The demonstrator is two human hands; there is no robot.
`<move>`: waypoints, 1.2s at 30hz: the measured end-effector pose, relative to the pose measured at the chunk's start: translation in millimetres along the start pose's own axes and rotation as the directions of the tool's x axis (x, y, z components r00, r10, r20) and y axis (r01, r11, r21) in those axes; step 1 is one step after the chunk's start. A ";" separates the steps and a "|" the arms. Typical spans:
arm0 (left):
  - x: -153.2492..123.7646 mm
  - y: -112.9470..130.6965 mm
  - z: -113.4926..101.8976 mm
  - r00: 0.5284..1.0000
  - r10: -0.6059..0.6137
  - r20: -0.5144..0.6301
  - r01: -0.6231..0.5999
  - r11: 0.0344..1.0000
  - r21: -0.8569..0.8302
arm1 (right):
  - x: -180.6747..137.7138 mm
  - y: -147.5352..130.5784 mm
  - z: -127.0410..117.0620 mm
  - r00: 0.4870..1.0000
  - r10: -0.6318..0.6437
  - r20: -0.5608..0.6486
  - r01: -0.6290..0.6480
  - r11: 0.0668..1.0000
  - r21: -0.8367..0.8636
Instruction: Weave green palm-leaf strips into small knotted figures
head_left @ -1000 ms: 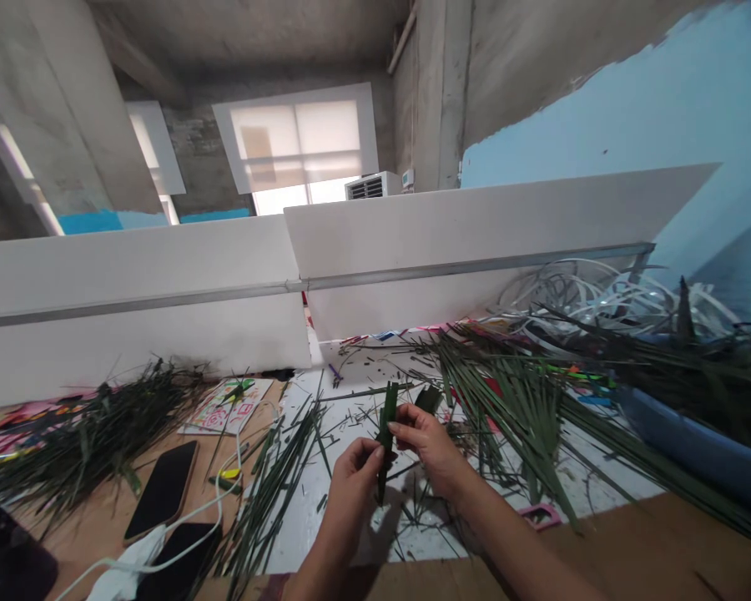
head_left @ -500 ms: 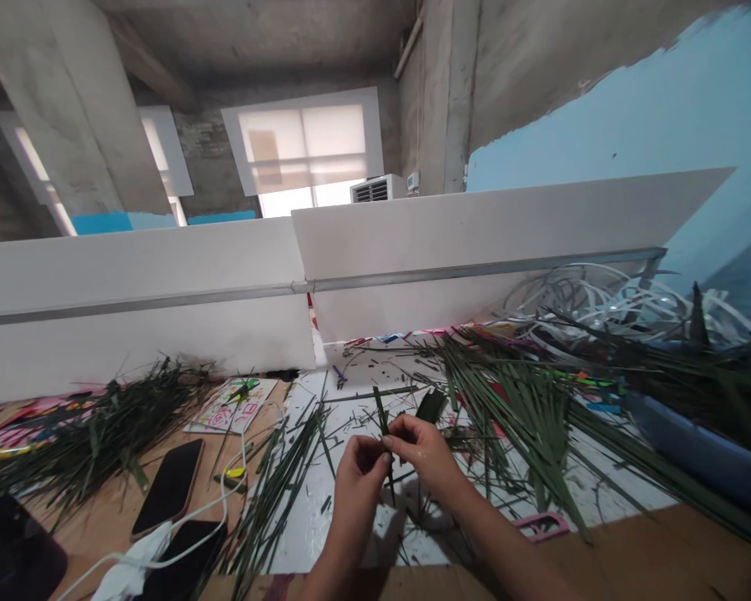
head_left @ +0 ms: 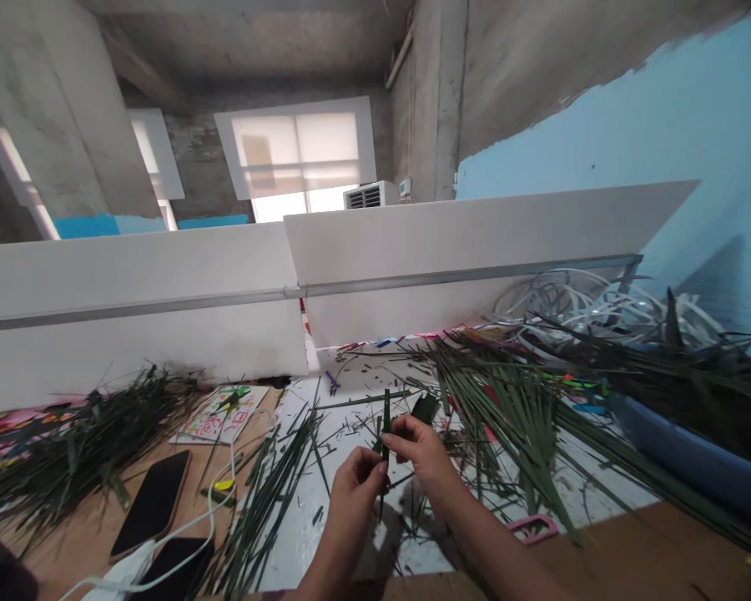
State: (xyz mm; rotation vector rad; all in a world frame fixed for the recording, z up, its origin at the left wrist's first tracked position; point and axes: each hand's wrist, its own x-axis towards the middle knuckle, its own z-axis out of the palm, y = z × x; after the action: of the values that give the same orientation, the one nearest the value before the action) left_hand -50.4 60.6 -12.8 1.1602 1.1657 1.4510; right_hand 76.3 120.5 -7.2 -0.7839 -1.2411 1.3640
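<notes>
Between my two hands, above the white board, stands a narrow green leaf strip, roughly upright with its tip pointing away from me. My left hand is closed, thumb and finger pinching the strip's lower part. My right hand pinches the same strip higher up, thumb against fingertips. Part of the strip is hidden behind the fingers. A short, wide dark green leaf piece shows just behind my right hand. Fine leaf scraps lie on the white board around both hands.
Long leaf strips lie left, fan-shaped palm leaves right. A blue basin holds more leaves. Two phones, a white cable and a cut leaf heap are at far left. A pink-handled tool lies near the front edge.
The strip between my hands has turned more upright, and more of it shows above my right fingers. My left hand has shifted slightly down. The whole view has swung a little to the right.
</notes>
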 end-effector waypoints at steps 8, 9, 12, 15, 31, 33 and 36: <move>-0.2 -0.4 2.3 0.999 0.041 -0.024 -0.041 0.999 0.002 | -3.7 0.1 2.3 0.998 0.043 0.045 -0.044 0.999 0.023; 0.1 -0.5 1.6 0.999 0.038 -0.029 -0.038 0.999 0.007 | -3.8 -0.4 1.9 0.997 0.051 0.061 -0.053 0.998 0.024; 0.8 -1.2 -0.6 0.999 0.017 -0.029 -0.017 1.000 -0.001 | -2.2 0.0 -0.4 0.995 0.059 0.084 -0.062 0.998 0.029; 0.8 -1.6 -1.2 1.000 0.010 -0.027 -0.010 1.000 0.005 | -0.4 2.9 -1.7 0.997 0.032 0.070 -0.033 0.999 0.022; -2.9 -5.1 2.4 0.996 0.078 -0.053 -0.065 0.973 0.223 | -1.6 -19.7 -9.4 0.986 0.009 -0.165 0.007 0.996 0.094; -3.6 -6.4 1.7 0.992 0.102 -0.072 -0.080 0.961 0.264 | -0.3 -20.8 -12.3 0.988 0.028 -0.150 -0.013 0.995 0.096; -4.1 -6.8 0.6 0.988 0.122 -0.096 -0.090 0.955 0.283 | 0.6 -18.5 -11.4 0.994 0.081 -0.079 -0.076 0.995 0.065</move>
State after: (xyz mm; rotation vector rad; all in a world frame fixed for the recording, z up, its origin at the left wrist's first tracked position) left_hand -48.7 57.6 -19.9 1.3653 1.4402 1.4816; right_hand 92.0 121.5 7.8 -0.8440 -1.1092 1.4136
